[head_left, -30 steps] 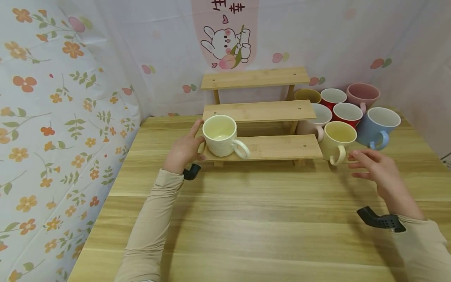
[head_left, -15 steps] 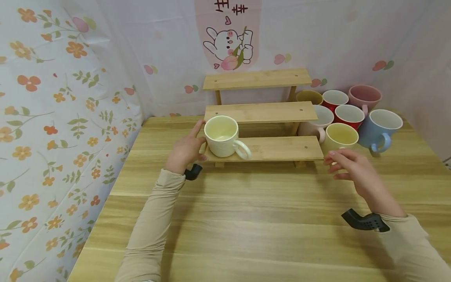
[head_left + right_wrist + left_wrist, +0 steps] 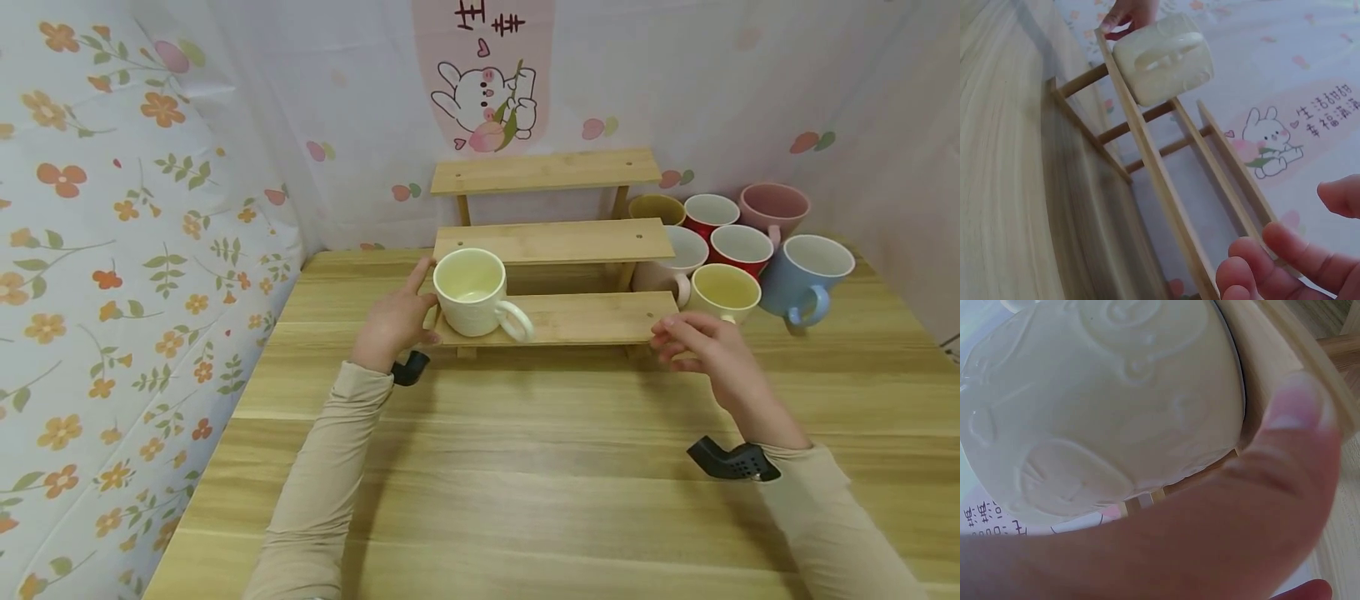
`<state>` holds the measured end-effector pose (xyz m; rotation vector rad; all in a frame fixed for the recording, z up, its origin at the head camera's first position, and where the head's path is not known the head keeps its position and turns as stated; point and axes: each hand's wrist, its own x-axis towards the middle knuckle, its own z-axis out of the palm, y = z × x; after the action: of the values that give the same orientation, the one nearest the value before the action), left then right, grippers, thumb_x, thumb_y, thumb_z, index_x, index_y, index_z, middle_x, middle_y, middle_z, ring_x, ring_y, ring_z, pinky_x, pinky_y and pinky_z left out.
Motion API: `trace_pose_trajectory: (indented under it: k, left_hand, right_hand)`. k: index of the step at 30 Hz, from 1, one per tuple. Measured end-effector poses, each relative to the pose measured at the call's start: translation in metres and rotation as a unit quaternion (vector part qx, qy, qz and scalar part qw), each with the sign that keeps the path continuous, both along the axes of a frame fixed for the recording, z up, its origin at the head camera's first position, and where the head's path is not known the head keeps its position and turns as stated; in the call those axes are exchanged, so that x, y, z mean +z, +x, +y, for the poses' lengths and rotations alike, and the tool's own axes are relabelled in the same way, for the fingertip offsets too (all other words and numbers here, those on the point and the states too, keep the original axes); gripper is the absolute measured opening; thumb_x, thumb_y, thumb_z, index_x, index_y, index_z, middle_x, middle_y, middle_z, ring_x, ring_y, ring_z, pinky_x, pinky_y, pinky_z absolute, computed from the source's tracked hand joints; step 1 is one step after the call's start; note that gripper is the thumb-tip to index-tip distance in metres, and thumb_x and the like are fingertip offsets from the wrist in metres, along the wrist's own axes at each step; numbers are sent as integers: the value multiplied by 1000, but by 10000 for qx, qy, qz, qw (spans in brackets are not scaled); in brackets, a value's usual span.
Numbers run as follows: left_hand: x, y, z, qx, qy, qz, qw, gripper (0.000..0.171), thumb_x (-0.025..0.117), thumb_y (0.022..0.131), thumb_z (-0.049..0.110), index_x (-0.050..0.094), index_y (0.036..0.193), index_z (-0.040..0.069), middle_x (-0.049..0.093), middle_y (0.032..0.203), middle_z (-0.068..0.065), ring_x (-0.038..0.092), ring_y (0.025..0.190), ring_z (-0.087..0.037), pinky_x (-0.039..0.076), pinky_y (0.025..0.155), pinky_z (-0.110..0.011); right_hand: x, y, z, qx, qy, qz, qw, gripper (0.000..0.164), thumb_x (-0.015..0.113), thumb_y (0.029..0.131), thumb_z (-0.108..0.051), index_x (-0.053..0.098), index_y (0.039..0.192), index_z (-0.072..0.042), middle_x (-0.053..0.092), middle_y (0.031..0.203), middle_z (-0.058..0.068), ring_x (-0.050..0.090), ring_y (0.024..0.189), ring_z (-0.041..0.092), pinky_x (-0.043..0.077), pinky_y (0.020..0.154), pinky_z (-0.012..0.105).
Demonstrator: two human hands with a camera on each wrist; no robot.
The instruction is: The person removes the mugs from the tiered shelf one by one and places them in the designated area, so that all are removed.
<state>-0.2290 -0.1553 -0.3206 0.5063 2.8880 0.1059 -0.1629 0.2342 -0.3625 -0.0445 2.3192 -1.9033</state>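
Observation:
A pale cream mug [image 3: 471,292] stands upright at the left end of the lowest board of a three-tier wooden rack [image 3: 585,318], its handle towards the right front. My left hand [image 3: 393,329] grips that end of the rack beside the mug. Its thumb [image 3: 1297,409] presses on the board's edge in the left wrist view; some of its fingers are hidden. The mug's raised pattern shows close up there. Near the board's right front corner is my right hand [image 3: 705,346], fingers loosely bent and holding nothing. Thumb and fingertips [image 3: 1279,240] are apart in the right wrist view.
Right of the rack, several mugs stand close together: yellow [image 3: 724,293], blue [image 3: 808,275], pink [image 3: 772,208], a pale one [image 3: 667,267], brown-yellow [image 3: 656,208] and red ones [image 3: 738,246]. A printed cloth [image 3: 322,92] hangs behind the wooden table [image 3: 525,483].
My right hand has moved left, from in front of the blue and yellow mugs to the rack's right end. The left hand and the cream mug have stayed in place.

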Motion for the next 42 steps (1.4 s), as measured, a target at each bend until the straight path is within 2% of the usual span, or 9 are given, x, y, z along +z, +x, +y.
trace_pose_trajectory:
  k: [7,19,24,31,42]
  left_hand:
    - [-1,0,0,-6,45,62,10000,57,80,76,28,62,125,7,5,160,-5,64,95,-30,54,74,-41]
    - [-2,-1,-1,-7,119,99,9999,55,81,75,27,63,123,7,6,160,-4,64,95,-31,54,74,-41]
    - [-3,-1,-2,-12,103,112,9999,56,81,75,27,62,124,7,6,160,-5,63,94,-31,54,74,-41]
    - [-3,0,-2,-48,123,121,9998,57,81,75,28,62,126,8,6,161,-5,64,94,-31,54,74,-41]
    - [-2,0,-3,-50,109,70,9999,58,81,75,28,61,126,9,3,161,-5,64,97,-31,54,75,-42]
  right_hand:
    - [2,-5,-13,129,-378,121,9991,17,54,98,-23,68,89,-22,70,80,-10,66,70,8,54,63,21]
    - [4,-15,-50,455,-97,220,9987,16,56,97,-21,67,87,-17,68,77,-11,63,68,6,54,63,21]
    - [5,-21,-66,539,-89,223,9983,15,56,96,-18,66,89,-9,67,75,-10,63,67,6,54,63,22]
    - [7,-25,-85,678,-35,171,9975,27,54,96,-16,61,99,10,66,75,-9,63,68,7,54,64,23]
    - [11,-38,-114,789,-202,-11,9967,32,53,98,-24,58,110,5,65,93,-3,65,74,12,54,66,24]
